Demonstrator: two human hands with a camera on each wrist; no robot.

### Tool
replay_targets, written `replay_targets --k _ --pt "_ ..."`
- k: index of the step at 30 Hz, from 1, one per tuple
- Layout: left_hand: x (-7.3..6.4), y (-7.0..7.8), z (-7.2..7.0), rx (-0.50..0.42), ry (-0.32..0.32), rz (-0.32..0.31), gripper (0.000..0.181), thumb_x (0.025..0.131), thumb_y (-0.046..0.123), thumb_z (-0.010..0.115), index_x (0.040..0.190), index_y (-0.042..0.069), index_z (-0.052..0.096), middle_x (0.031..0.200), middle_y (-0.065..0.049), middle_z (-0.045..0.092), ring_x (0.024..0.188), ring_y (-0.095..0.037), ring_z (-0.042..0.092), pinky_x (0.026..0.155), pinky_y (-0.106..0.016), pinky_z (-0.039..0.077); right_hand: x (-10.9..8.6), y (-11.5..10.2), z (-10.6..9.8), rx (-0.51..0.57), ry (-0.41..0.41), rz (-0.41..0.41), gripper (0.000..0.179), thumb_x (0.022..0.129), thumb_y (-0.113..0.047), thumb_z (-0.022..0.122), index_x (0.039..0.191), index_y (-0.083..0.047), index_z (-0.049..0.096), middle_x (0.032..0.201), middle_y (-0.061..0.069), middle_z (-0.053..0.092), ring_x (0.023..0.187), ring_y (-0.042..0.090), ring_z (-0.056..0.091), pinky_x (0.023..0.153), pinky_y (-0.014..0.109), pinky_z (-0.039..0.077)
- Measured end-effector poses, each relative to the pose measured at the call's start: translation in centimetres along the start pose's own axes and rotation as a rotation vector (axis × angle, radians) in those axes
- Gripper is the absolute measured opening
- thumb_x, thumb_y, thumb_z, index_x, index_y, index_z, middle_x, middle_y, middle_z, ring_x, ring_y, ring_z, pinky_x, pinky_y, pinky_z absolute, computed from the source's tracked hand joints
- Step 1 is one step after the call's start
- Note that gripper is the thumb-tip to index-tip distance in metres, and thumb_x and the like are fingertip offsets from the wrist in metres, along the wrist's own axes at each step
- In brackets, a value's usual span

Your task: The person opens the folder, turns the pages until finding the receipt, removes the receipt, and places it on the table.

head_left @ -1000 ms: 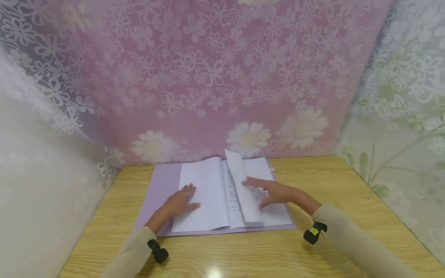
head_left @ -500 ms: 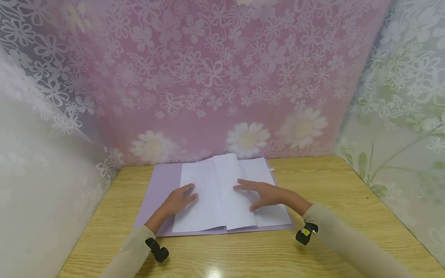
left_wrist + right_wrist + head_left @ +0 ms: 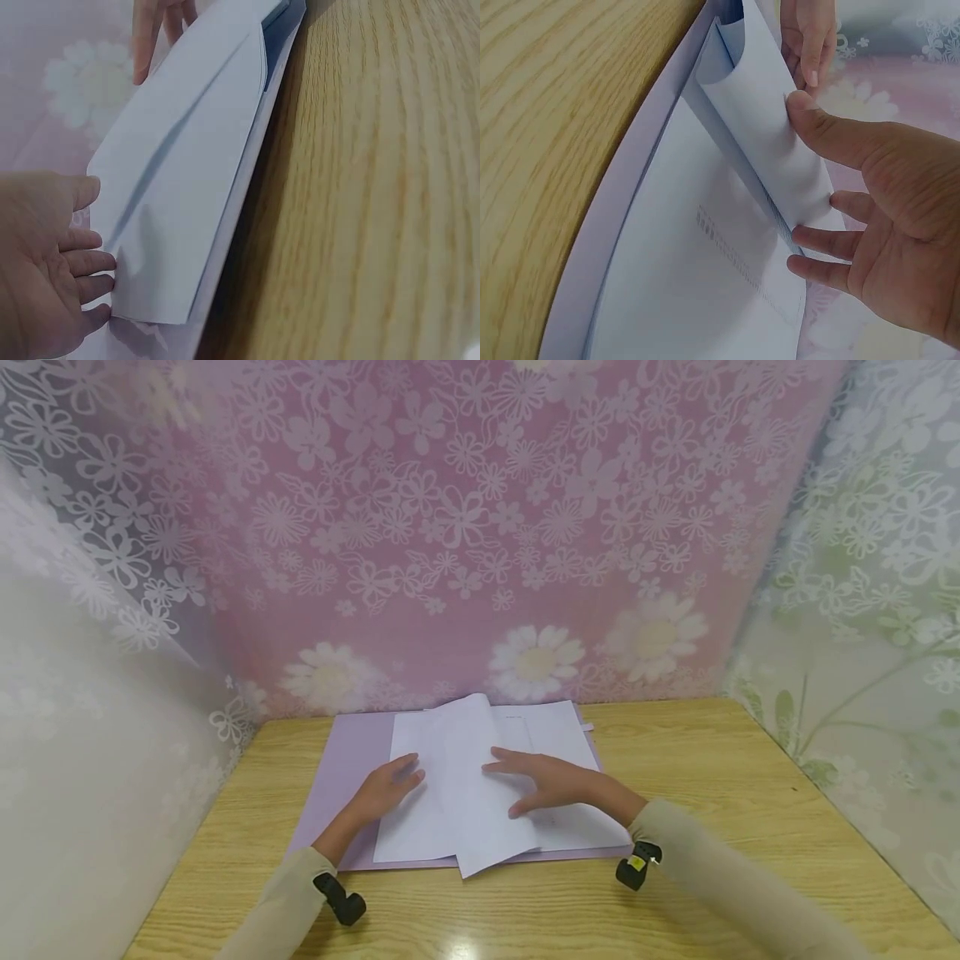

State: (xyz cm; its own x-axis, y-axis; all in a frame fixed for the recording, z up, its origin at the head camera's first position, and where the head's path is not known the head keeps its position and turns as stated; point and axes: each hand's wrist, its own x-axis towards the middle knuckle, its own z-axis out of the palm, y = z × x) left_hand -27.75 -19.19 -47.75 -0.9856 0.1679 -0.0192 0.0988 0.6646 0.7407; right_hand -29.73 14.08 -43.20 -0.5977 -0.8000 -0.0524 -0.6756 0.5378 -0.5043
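Observation:
A lavender folder (image 3: 352, 739) lies spread on the table with white sheets inside. One curved white sheet (image 3: 480, 814) stands partly lifted over the fold, leaning left, its lower corner past the folder's near edge. My right hand (image 3: 551, 781) touches this sheet with extended, spread fingers; in the right wrist view the thumb (image 3: 810, 116) is against the curved paper. Under it, a printed page (image 3: 705, 255) shows small dark text, too blurred to read. My left hand (image 3: 381, 795), fingers loosely extended, is at the left-hand pages (image 3: 408, 831); the left wrist view shows its fingertips by their edge.
The wooden table (image 3: 712, 752) extends on both sides of the folder and in front of it. A floral fabric backdrop (image 3: 420, 635) rises right behind the folder, with more fabric at both sides. A small pale tab (image 3: 587, 727) sticks out at the folder's right edge.
The sheet has swung from the right side over the fold to the left, with my right hand moving left along with it. My left hand has lifted slightly and otherwise stays in place.

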Motion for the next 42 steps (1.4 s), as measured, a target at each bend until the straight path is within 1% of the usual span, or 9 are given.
replay_targets --k 9,12,16,20,27,31,34,36,42 --pt "0.0 -0.1 0.1 -0.023 0.0 -0.017 0.065 0.103 0.04 0.06 0.155 0.006 0.042 0.161 -0.017 0.041 0.152 -0.042 0.032 0.122 -0.058 0.029 1.2 -1.2 0.9 0.04 0.006 -0.007 0.069 0.094 -0.043 0.072 0.154 -0.021 0.047 0.169 0.011 0.026 0.156 0.033 0.028 0.122 0.055 0.032" --pt "0.1 -0.3 0.1 -0.012 -0.001 -0.007 0.067 0.102 0.04 0.06 0.156 0.004 0.041 0.161 -0.018 0.04 0.152 -0.042 0.032 0.123 -0.058 0.029 1.4 -1.7 1.2 0.064 0.003 -0.003 0.067 0.095 -0.044 0.071 0.154 -0.022 0.047 0.169 0.009 0.026 0.156 0.03 0.027 0.123 0.053 0.031" --pt "0.1 -0.4 0.1 0.009 0.002 -0.005 0.068 0.103 0.04 0.059 0.156 0.003 0.039 0.162 -0.018 0.038 0.152 -0.041 0.031 0.123 -0.056 0.028 1.5 -2.4 1.5 0.083 0.008 -0.002 0.068 0.094 -0.043 0.072 0.154 -0.021 0.048 0.169 0.009 0.026 0.156 0.03 0.027 0.122 0.054 0.031" --pt "0.1 -0.2 0.0 0.022 -0.015 -0.021 0.07 0.103 0.042 0.058 0.158 0.006 0.036 0.166 -0.016 0.031 0.155 -0.038 0.026 0.125 -0.055 0.024 1.5 -2.9 2.0 0.084 0.009 -0.004 0.069 0.092 -0.041 0.075 0.153 -0.021 0.049 0.169 0.01 0.028 0.156 0.03 0.028 0.123 0.053 0.031" --pt "-0.2 -0.1 -0.2 0.13 -0.101 0.045 0.078 0.098 0.044 0.065 0.159 0.005 0.035 0.168 -0.019 0.022 0.157 -0.04 0.015 0.126 -0.059 0.018 1.9 -3.0 3.1 -0.026 -0.001 -0.002 0.066 0.092 -0.043 0.074 0.149 -0.018 0.055 0.167 0.009 0.033 0.156 0.037 0.024 0.124 0.056 0.027" --pt "-0.1 -0.3 -0.1 0.287 -0.145 0.092 0.081 0.096 0.046 0.068 0.157 0.003 0.036 0.167 -0.021 0.024 0.157 -0.042 0.017 0.125 -0.062 0.016 2.2 -3.1 3.4 -0.055 -0.006 0.008 0.062 0.093 -0.045 0.073 0.146 -0.018 0.058 0.166 0.008 0.034 0.157 0.041 0.021 0.123 0.059 0.027" --pt "0.0 -0.3 0.1 0.379 -0.153 0.119 0.08 0.096 0.046 0.068 0.155 0.0 0.039 0.165 -0.024 0.028 0.155 -0.044 0.022 0.124 -0.063 0.017 2.3 -3.1 3.6 -0.061 -0.004 -0.005 0.06 0.093 -0.044 0.073 0.145 -0.016 0.059 0.165 0.01 0.035 0.156 0.043 0.021 0.122 0.061 0.029" --pt "-0.1 -0.2 0.2 0.395 -0.152 0.119 0.079 0.096 0.045 0.069 0.155 0.0 0.04 0.165 -0.024 0.029 0.154 -0.045 0.023 0.124 -0.064 0.017 2.4 -3.1 3.7 -0.066 -0.006 -0.012 0.06 0.094 -0.043 0.072 0.145 -0.016 0.059 0.165 0.01 0.036 0.156 0.043 0.02 0.122 0.06 0.029" --pt "-0.2 0.3 0.0 0.376 -0.158 0.102 0.079 0.096 0.043 0.07 0.154 -0.001 0.041 0.164 -0.025 0.029 0.154 -0.045 0.023 0.124 -0.062 0.019 2.6 -2.9 3.0 -0.108 -0.014 -0.022 0.061 0.095 -0.043 0.071 0.147 -0.015 0.056 0.165 0.011 0.035 0.156 0.041 0.024 0.123 0.057 0.029"
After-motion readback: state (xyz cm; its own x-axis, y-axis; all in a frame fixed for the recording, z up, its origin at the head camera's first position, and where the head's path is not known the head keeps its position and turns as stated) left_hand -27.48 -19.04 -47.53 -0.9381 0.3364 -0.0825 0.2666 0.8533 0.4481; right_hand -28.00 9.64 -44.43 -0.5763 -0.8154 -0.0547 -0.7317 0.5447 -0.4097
